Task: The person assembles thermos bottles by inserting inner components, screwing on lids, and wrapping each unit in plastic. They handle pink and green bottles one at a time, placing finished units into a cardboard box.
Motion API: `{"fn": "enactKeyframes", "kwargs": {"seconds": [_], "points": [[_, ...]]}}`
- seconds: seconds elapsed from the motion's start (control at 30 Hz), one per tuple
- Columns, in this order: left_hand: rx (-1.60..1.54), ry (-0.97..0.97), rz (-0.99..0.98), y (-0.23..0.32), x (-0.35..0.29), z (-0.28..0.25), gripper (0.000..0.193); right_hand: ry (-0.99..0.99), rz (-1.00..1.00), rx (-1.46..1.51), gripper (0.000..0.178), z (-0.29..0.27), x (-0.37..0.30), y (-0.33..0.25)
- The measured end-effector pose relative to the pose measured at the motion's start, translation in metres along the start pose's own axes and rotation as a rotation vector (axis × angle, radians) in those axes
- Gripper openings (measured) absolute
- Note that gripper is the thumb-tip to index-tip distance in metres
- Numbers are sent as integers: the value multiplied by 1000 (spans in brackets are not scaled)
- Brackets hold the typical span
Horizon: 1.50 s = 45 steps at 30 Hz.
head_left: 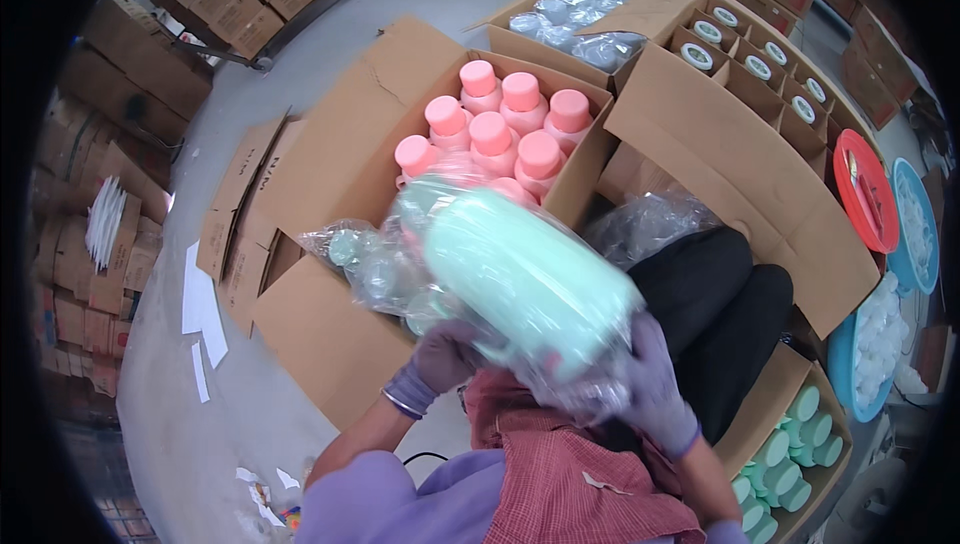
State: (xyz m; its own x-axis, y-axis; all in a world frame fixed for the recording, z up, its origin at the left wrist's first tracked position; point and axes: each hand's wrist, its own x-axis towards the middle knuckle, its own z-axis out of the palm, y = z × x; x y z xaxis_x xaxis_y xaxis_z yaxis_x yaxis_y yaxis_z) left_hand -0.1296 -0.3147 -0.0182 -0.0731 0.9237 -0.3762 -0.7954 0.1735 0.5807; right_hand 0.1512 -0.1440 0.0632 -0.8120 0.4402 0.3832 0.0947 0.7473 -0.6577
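Observation:
A large mint-green bottle point(530, 279) in a loose see-through plastic bag lies tilted in front of me, slightly blurred. My left hand point(447, 356), in a purple-grey glove, grips the bag low on its left side. The gloved right hand point(655, 384) is closed round the bag at the bottle's lower right end; some fingers are hidden by the plastic. Just beyond stands an open carton point(375, 209) with several pink bottles point(490, 139) upright in it. Bagged pale-green bottles point(375, 274) lie in its near left part, partly covered by the bottle I hold.
At lower right is a carton with several mint-green bottles point(775, 469). A divided carton point(745, 44) holds white-topped items. Another carton has bagged bottles point(575, 9). A red basin point(865, 191) and blue basins point(860, 384) stand right. Crumpled plastic point(655, 224) lies beside my legs.

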Motion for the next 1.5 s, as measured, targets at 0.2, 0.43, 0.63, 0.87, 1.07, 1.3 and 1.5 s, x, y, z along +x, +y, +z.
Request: {"fn": "enactKeyframes", "kwargs": {"seconds": [0.2,0.43,0.63,0.87,1.07,1.3,1.5], "points": [[193,177,630,111,37,-92,15,-146,-191,-222,34,63,111,35],[663,923,615,155,73,-253,32,-208,90,-173,35,35,48,68],[1186,840,149,144,101,-293,19,-314,117,-262,34,39,49,75],[1656,984,653,138,112,-141,45,-285,138,-271,34,38,44,80],[1825,802,203,128,134,-133,102,-351,97,-224,33,41,48,73],[1859,658,773,191,77,55,96,-12,185,169,42,26,87,77],[1274,423,1394,142,41,183,81,298,651,1385,69,-18,140,80]]}}
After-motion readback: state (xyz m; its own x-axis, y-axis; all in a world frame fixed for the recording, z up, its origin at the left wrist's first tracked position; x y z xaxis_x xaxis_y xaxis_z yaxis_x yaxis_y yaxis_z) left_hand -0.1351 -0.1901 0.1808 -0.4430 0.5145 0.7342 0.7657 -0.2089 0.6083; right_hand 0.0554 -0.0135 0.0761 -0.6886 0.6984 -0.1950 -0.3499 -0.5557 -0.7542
